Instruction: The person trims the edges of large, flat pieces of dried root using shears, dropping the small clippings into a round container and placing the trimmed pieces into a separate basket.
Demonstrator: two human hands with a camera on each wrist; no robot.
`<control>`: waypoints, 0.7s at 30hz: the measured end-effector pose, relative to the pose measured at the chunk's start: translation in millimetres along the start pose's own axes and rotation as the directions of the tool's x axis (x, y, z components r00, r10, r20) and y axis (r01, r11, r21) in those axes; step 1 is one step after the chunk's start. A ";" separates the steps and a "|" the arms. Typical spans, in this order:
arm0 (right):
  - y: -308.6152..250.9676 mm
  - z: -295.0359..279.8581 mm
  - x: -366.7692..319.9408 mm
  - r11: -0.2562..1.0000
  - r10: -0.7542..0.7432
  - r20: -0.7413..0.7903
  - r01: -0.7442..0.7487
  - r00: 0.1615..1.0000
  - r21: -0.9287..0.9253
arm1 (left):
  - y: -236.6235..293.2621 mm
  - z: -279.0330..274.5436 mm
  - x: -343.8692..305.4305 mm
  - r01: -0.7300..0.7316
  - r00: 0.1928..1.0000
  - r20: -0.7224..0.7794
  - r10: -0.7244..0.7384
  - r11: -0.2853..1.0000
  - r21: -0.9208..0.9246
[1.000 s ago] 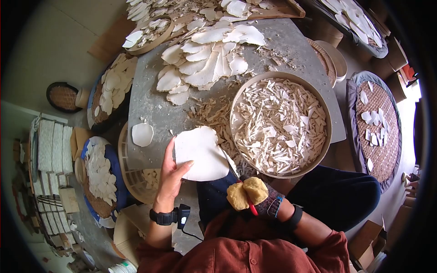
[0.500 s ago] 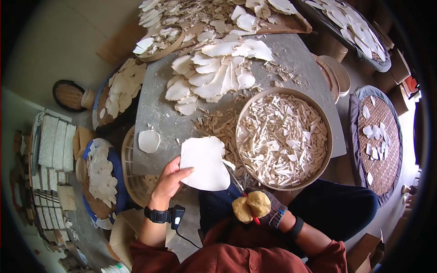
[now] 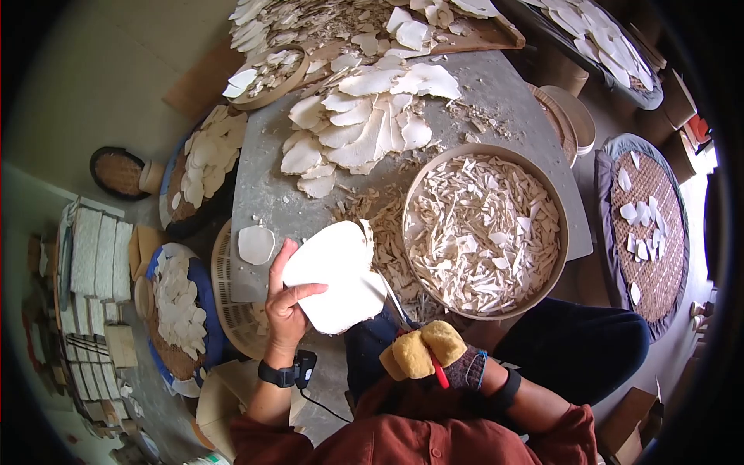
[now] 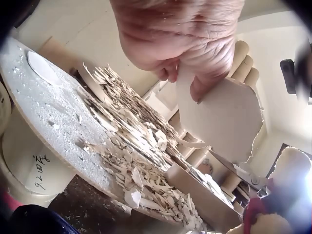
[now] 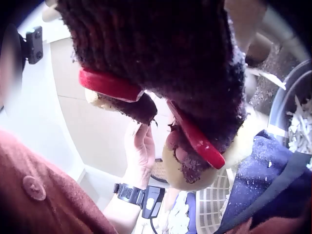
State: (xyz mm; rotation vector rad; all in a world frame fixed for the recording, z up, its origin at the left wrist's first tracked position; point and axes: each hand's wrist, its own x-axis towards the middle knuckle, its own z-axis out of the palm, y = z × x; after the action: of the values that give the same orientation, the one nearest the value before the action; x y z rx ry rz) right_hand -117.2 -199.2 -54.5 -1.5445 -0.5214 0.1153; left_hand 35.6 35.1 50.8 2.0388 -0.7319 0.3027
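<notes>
White sheet [image 3: 333, 275], thin and flat w/ a ragged edge, is what I see pinched in the left hand [image 3: 287, 306]: thumb on top, fingers curled underneath. It's held up over the near edge of the grey surface [image 3: 263, 194], just left of the round tray [image 3: 563, 225] of offcuts [image 3: 480, 225]. The left wrist cam shows the same sheet [image 4: 224, 122] hanging from the hand [image 4: 180, 39], torn along its right side. The right hand [image 3: 434, 353], in a dark glove w/ yellow pads, is clamped on red-handled scissors [image 3: 439, 376]. Their blade sits at the sheet's lower right edge; can't tell if it's touching. A small disc [image 3: 255, 244] lies on the surface, left of the sheet.
</notes>
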 end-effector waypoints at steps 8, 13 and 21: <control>-21.7 -8.4 5.8 0.996 0.076 0.112 -0.080 0.991 0.034 | 4.3 9.9 -5.0 0.084 0.996 0.026 -0.081 0.984 -0.157; -34.8 -5.2 4.6 0.991 0.102 0.030 -0.104 0.994 0.082 | 5.9 12.5 -7.5 0.046 0.999 -0.015 -0.047 0.997 -0.058; -6.6 -1.5 2.6 0.987 0.157 -0.196 -0.160 0.968 0.002 | 16.9 30.0 -23.0 0.550 0.729 0.133 -0.672 0.458 -0.699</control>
State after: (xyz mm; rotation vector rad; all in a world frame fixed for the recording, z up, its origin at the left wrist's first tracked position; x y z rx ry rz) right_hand -115.9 -199.8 -47.3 -1.5906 -0.2430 0.0809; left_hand 5.0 12.1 35.0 1.3610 0.0776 -0.2283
